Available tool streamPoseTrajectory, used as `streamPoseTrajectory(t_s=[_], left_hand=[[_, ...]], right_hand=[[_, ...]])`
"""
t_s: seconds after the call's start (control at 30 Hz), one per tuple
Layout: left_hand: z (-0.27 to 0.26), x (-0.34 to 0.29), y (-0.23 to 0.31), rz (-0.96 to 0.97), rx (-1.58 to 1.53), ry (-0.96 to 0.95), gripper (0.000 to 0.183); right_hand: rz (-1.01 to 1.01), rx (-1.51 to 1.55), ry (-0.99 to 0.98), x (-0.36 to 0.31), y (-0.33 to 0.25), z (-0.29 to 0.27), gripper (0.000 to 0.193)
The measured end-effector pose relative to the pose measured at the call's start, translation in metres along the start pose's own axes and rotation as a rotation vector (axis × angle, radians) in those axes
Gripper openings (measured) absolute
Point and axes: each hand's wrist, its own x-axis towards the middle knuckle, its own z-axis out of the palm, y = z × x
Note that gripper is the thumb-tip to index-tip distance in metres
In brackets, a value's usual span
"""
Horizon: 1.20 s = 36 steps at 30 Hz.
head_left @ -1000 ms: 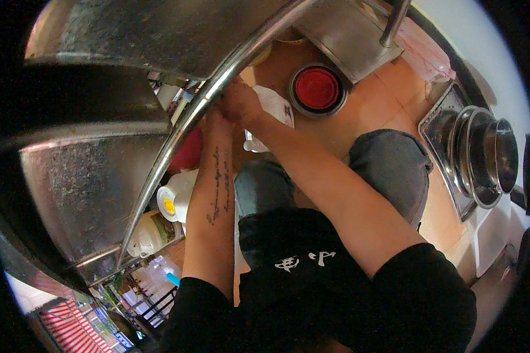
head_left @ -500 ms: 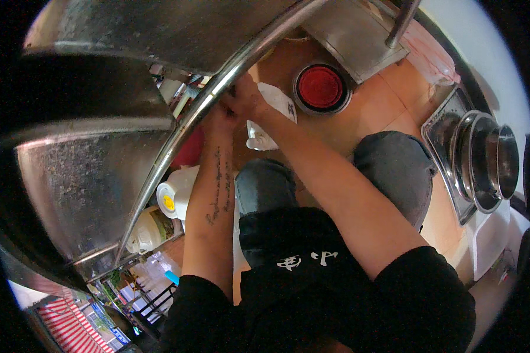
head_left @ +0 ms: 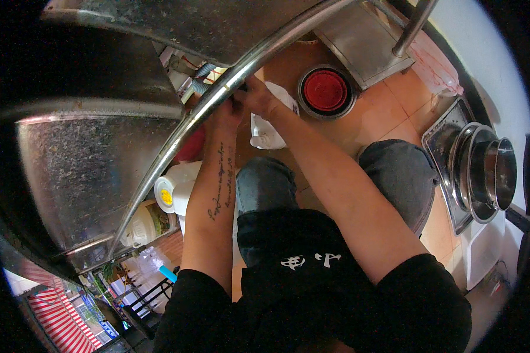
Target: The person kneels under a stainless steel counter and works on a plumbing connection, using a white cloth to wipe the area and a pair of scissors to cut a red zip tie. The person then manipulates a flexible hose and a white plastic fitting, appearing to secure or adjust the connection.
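- Reaching in at the curved steel rail: left hand and right hand close together, well ahead of the knees.
- Fingers mostly hidden; cannot tell how far they are open or what either hand holds.
- Right hand slightly farther from the left than half a second ago.
- Grey ribbed hose, across the rail from the hands, shows more than before.
- White container remains beside the right wrist.
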Motion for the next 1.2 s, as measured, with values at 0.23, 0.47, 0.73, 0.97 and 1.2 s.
streamPoseTrajectory(t_s=[0.23,0.47,0.73,0.97,1.2], left_hand=[[0.006,-0.005,0.003,0.011,0.061,0.018,0.043],[0.016,-0.011,0.005,-0.060,-0.014,0.180,0.040],[0.013,-0.024,0.026,-0.133,-0.047,0.145,0.019],[0.021,-0.039,0.039,-0.147,-0.097,0.239,0.023],[0.016,-0.049,0.043,-0.190,-0.059,0.179,0.024]], right_hand=[[-0.244,-0.326,-0.006,-0.007,-0.006,-0.004,0.063],[-0.103,-0.202,-0.061,-0.011,-0.013,-0.007,0.067],[0.131,0.016,0.062,-0.024,-0.032,-0.034,0.028],[0.131,-0.142,0.196,-0.026,-0.035,-0.028,0.019],[0.218,-0.108,0.143,-0.021,-0.038,-0.026,0.021]])
